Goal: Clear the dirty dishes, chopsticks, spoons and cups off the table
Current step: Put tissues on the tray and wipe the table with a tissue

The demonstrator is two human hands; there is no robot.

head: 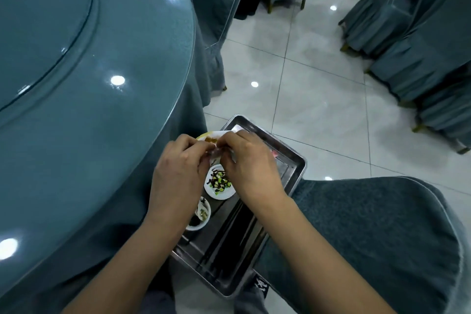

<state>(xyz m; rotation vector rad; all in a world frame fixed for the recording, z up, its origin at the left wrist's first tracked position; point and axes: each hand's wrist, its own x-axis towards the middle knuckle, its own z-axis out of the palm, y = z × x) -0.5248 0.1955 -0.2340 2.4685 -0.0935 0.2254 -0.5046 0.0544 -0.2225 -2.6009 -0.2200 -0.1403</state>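
From the head camera, the only view, both hands meet over the far half of a steel tray (pixel 300 169) that sits low between the round blue counter (pixel 107 115) and a cloth-covered chair (pixel 369 237). What carries the tray is hidden beneath it. The left hand (pixel 178 171) and the right hand (pixel 251 168) have their fingers curled in tight, tips nearly touching, and between them they pinch a white item (pixel 216 133) with a yellowish edge. Whether it is a dish rim or a scrap of paper I cannot tell, since the knuckles cover most of it. The task's dirty ware is already in the tray. A small plate (pixel 219 184) strewn with green and dark food bits lies just under the right hand, and a small bowl (pixel 201 215), with what looks like a spoon (pixel 203 203) in it, sits beside the left wrist. The likeliest mishap is the pinched item slipping, because only fingertips hold it. It would land on the plate right below and throw scraps over the tray or onto the tiled floor (pixel 318 79). Pressing down on the tray's far end could also tip it if its support is narrow, sliding plate and bowl toward the floor.
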